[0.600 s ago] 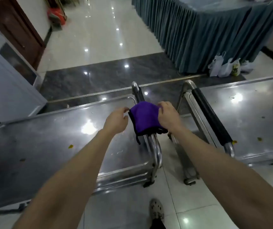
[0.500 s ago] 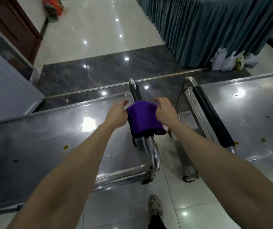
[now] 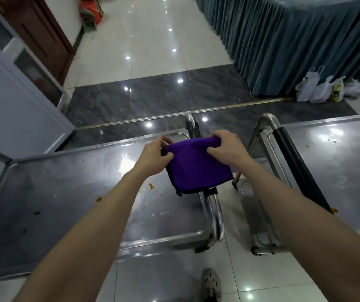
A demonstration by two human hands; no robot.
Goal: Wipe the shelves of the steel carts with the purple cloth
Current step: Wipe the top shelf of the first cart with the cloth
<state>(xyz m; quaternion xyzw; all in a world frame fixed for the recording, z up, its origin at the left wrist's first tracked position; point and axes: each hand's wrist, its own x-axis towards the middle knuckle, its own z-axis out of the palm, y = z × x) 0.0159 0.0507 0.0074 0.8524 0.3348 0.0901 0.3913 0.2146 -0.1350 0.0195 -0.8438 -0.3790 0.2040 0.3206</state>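
A folded purple cloth with a dark hem (image 3: 198, 168) is held up at frame centre, over the right end of the left steel cart's flat top shelf (image 3: 76, 192) and its chrome tube handle (image 3: 215, 214). The cloth's upper edge runs left to right, slightly higher on the right; the free edge hangs toward the bottom of the frame. The shape is near square, so no clear long axis is seen. Contact with the handle cannot be told. The upper left corner is pinched by the left hand (image 3: 155, 158), fingers curled; the upper right edge is gripped by the right hand (image 3: 227, 149), fabric bunched under the fingers. Orange scraps (image 3: 151, 186) are seen on the shelf. A second steel cart with a black-sleeved handle (image 3: 294, 166) stands at right, apart from the cloth
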